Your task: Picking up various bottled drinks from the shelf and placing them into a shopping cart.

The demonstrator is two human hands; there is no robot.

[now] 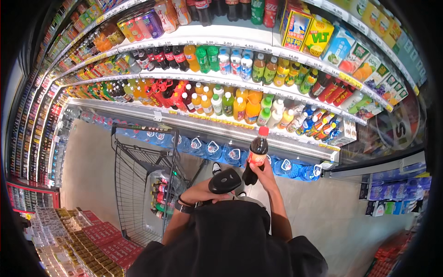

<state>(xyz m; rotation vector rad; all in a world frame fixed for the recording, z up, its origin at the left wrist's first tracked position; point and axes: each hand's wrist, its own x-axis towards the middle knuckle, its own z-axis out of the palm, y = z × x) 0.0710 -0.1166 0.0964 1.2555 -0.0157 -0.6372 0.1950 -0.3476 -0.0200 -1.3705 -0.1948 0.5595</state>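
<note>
My left hand (204, 191) grips a black handheld barcode scanner (225, 180) in front of my body; its handle is mostly hidden under the scanner head and the fingers. In my right hand (263, 175) is a plastic cola bottle (256, 154) with a red cap and a red label, tilted a little to the right at the top. The bottle stands apart from the scanner, close to the lower edge of the drinks cooler. To the left, a wire shopping cart (138, 194) holds several bottles (160, 197) in a clear plastic bag.
An open cooler (214, 45) with curved shelves of bottled, canned and boxed drinks spans the front. Large blue water jugs (211, 148) line the floor below its vent grille (225, 128). Stacked packaged goods (86, 239) stand at lower left, and purple packs (391, 188) hang at right.
</note>
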